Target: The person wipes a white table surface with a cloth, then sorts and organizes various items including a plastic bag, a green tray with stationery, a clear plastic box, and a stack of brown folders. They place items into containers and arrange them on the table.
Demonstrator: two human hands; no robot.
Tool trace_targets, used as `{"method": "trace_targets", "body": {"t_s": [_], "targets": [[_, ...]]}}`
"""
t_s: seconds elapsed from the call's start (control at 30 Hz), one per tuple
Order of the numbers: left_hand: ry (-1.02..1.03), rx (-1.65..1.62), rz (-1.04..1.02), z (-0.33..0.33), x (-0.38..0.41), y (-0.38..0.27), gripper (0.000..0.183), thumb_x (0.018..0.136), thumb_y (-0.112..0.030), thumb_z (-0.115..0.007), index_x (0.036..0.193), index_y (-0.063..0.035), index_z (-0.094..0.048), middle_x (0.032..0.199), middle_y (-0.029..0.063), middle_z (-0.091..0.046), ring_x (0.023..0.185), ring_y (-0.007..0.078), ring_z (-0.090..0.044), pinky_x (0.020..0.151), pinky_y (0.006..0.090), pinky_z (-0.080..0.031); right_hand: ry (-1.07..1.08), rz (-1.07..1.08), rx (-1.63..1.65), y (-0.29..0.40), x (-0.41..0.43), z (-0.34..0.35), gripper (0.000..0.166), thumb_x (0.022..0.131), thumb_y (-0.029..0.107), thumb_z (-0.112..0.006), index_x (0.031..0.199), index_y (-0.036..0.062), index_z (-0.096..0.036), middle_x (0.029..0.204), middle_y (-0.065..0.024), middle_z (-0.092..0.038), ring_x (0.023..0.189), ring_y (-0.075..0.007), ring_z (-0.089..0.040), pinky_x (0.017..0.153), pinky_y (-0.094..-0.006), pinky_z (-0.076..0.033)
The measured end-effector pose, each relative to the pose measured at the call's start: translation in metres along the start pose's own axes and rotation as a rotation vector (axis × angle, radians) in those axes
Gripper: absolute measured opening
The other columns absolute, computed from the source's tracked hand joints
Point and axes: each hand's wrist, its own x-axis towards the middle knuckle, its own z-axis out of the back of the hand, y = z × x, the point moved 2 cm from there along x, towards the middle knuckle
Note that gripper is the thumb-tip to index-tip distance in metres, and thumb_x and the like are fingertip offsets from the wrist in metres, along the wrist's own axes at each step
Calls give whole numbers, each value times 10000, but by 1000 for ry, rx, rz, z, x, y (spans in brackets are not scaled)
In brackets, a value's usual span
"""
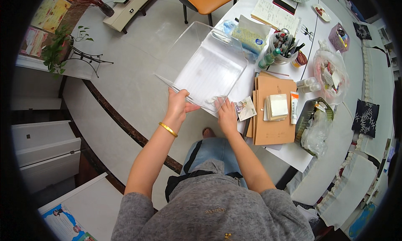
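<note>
My left hand point(178, 103) grips the near left edge of a clear plastic storage bin point(203, 71), thumb on top of the rim. The bin is tilted, partly over the floor and partly over the white table's edge. At its near right corner, my right hand point(227, 114) holds a crumpled white tissue point(214, 99) under its fingertips. Whether the tissue lies inside the bin or against its outer wall is hard to tell through the plastic. Just right of that hand lies a small printed card point(246, 108) on the table.
Brown paper folders point(273, 131) carry stacked cards point(278, 104) and a tube point(294, 107). Further off stand a pen holder point(284, 48), a wipes pack point(249, 37), a plastic bag point(330, 76) and a dark basket point(314, 125). An orange chair point(207, 1) stands beyond the bin.
</note>
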Motion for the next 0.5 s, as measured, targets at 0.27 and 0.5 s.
{"method": "trace_targets", "body": {"t_s": [0.27,0.5], "targets": [[2,12,-5,-5,5,1,487,770,-7,-407,1229,-42,-246,1134,200,-468,822,343,-633,548,425,-594,-18,-19,-23,-1,-15,10,453,737,-15,-505,1188,31,-524,1282,-110,-474,1251,-337,-379,1012,-501,-312],[-30,28,43,-6,2,10,560,801,-53,-422,1289,-69,-148,1221,230,-393,816,368,-632,555,431,-587,-155,-223,-66,-13,-7,8,484,752,-49,-479,1230,29,-479,1324,-143,-437,1268,-358,-354,1036,-521,-268]]}}
